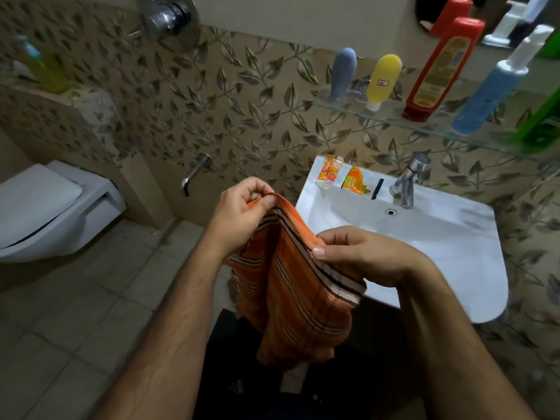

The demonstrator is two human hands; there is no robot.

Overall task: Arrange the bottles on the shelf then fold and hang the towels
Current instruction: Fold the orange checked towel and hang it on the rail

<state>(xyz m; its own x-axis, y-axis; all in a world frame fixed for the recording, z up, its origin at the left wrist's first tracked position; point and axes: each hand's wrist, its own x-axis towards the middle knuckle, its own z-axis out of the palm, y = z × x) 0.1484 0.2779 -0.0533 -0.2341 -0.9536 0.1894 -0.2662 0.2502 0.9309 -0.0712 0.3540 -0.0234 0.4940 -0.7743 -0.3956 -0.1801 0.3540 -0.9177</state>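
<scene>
In the head view, we see 1 orange striped towel [297, 292] held up in front of the body, over the floor and just beside the front-left edge of the white washbasin [439, 237]. The left hand [242, 213] has its grip clamped on the towel's upper edge, thumb and fingers pinched together on the hem. The right hand [363, 256] is likewise clamped on the same edge, lower and nearer to us, thumb pressed on the striped border.

The relation the next move turns on: the pinched edge runs diagonally between the 2 grips, from the left hand, farther and higher, to the right hand, nearer and lower, and the towel's bulk hangs straight down below both of them, sagging in a trough between. The hands are near each other, so the edge is slack, not taut. We judge that a fold here calls for drawing the grips apart along that edge to flatten the cloth, then bringing them together.

On the glass shelf [394, 118] above the basin stand 4 bottles in a row: a grey-blue tube [342, 74], a yellow tube [382, 81], a red bottle [441, 71] and a blue bottle [488, 89]; a green one at the right edge is mostly cut off. No towel rail shows in this view.
</scene>
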